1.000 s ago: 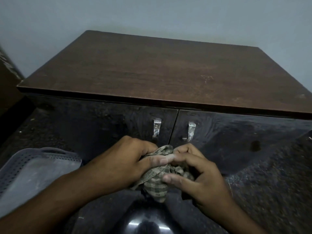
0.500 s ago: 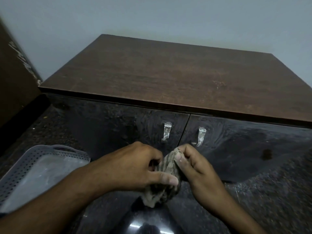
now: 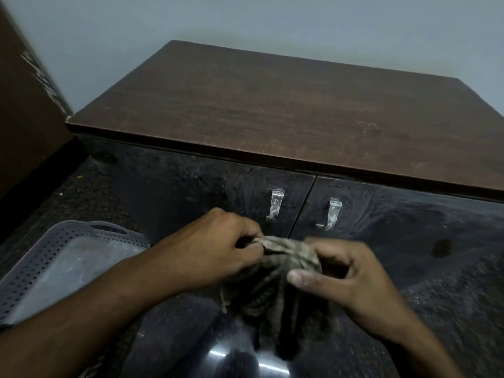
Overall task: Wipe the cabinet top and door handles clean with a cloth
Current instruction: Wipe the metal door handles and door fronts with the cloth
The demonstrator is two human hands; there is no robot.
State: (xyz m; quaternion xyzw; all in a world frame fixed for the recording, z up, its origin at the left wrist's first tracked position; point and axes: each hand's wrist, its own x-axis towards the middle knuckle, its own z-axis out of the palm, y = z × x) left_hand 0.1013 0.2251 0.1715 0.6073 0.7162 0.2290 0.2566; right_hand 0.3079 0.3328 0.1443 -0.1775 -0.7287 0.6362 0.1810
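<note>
A low cabinet has a brown wooden top and two glossy black doors. Each door carries a small metal handle: the left handle and the right handle sit close together near the middle seam. Below and in front of the handles I hold a checked greenish cloth with both hands. My left hand pinches its upper edge. My right hand grips its right side, and the cloth hangs down between them, blurred.
A grey perforated plastic tray lies on the dark speckled floor at the left. A brown panel stands at the far left against the grey wall. A shiny dark surface reflects light at the bottom.
The view has shifted so the cabinet sits further right. The bunched cloth has opened out and now hangs longer between my hands, which have moved slightly apart.
</note>
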